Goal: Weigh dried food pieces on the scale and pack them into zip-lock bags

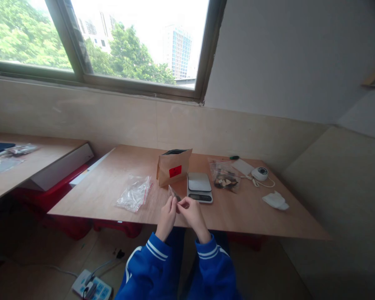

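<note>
Small bag (173, 192) — pinched in the fingers of both the left hand (166, 216) and the right hand (191, 211) — hangs over a wooden table (253, 210), between a paper bag (175, 168) and the seated person.

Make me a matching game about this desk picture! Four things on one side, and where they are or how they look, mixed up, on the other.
Things:
1. digital scale
2. brown paper bag
3. power strip
4. small plastic packet

Places and looks:
A. down on the floor
B. held in the left hand
C. on the table, with a dark display
D. standing upright, with a red label

Pairs: 1-C, 2-D, 3-A, 4-B
</note>
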